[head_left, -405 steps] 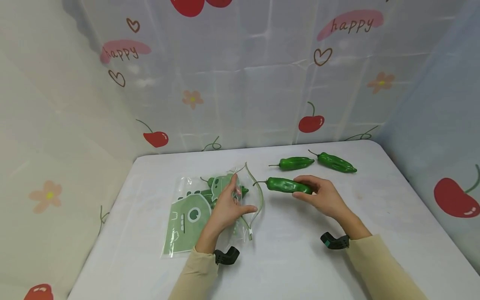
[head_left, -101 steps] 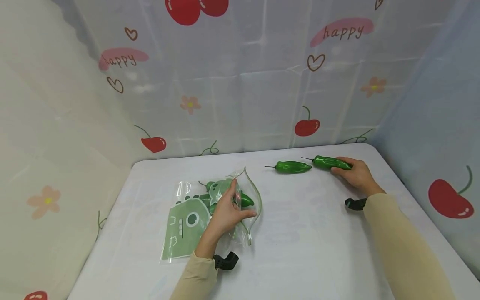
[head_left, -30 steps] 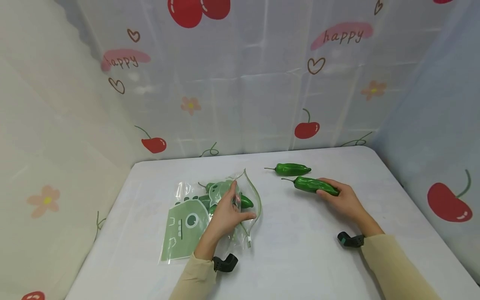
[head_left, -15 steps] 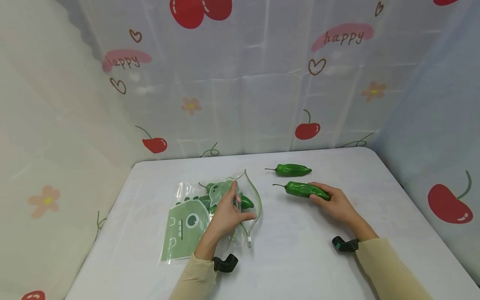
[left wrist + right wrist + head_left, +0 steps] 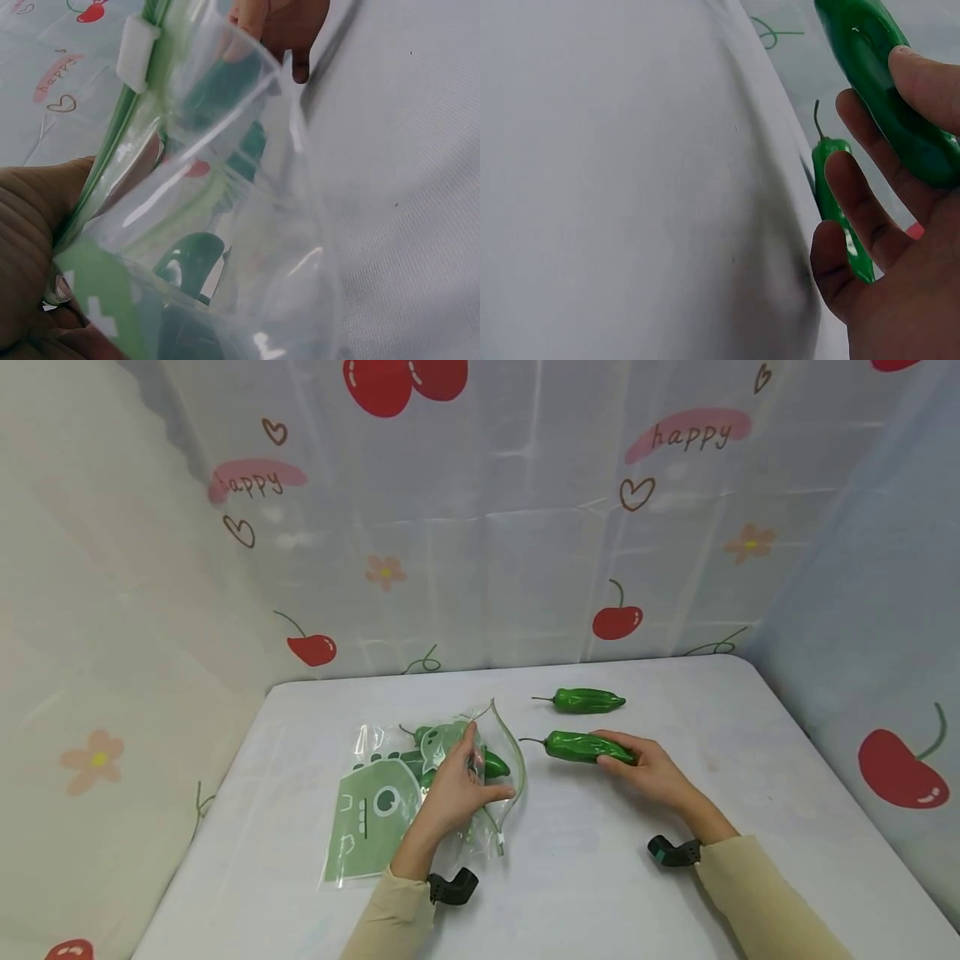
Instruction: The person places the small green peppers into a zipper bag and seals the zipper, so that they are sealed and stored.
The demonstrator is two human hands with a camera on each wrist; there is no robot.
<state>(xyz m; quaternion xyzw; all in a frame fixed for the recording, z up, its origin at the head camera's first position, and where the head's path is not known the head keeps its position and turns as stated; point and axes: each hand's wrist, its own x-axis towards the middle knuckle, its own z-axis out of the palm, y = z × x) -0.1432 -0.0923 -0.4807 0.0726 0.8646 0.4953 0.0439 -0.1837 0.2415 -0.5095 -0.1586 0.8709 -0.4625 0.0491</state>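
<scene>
My left hand (image 5: pixel 453 789) holds a clear slider zip bag (image 5: pixel 367 827) printed with a green monster, thumb and index finger spread at its mouth. The bag lies on the table with its mouth facing right; green chili peppers (image 5: pixel 495 765) show inside, partly hidden by the print and the hand. The white slider (image 5: pixel 136 52) sits on the green zip edge in the left wrist view. My right hand (image 5: pixel 652 772) pinches another green chili pepper (image 5: pixel 577 746) near its tip, stem pointing left at the bag's mouth. In the right wrist view, its other fingers (image 5: pixel 859 195) are spread.
One more green chili pepper (image 5: pixel 588 700) lies behind the held one on the white table (image 5: pixel 585 893). A printed curtain (image 5: pixel 495 585) hangs along the table's back edge and both sides.
Earlier the right hand held a different pepper by the bag, then took this one from the back right. Over the last second it has moved it left toward the bag. The left hand stays.
</scene>
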